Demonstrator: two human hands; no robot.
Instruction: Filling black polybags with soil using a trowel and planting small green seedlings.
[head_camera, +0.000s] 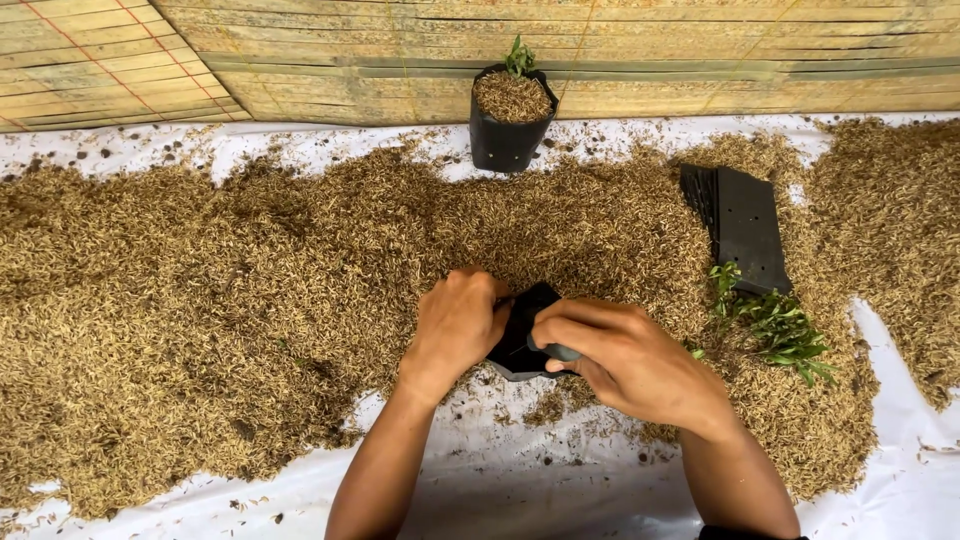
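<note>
My left hand (455, 325) and my right hand (625, 355) both grip a small empty black plastic nursery bag (520, 335) low over the husk pile, one hand on each side of its mouth. The bag is partly hidden by my fingers. A wide layer of brown rice husk (230, 300) covers the white sheet (520, 480) under the hands.
A filled black bag with a small green seedling (510, 115) stands at the back by the bamboo mat wall (700, 50). A flat stack of black bags (745, 225) lies to the right, with loose green seedlings (775, 325) beside it.
</note>
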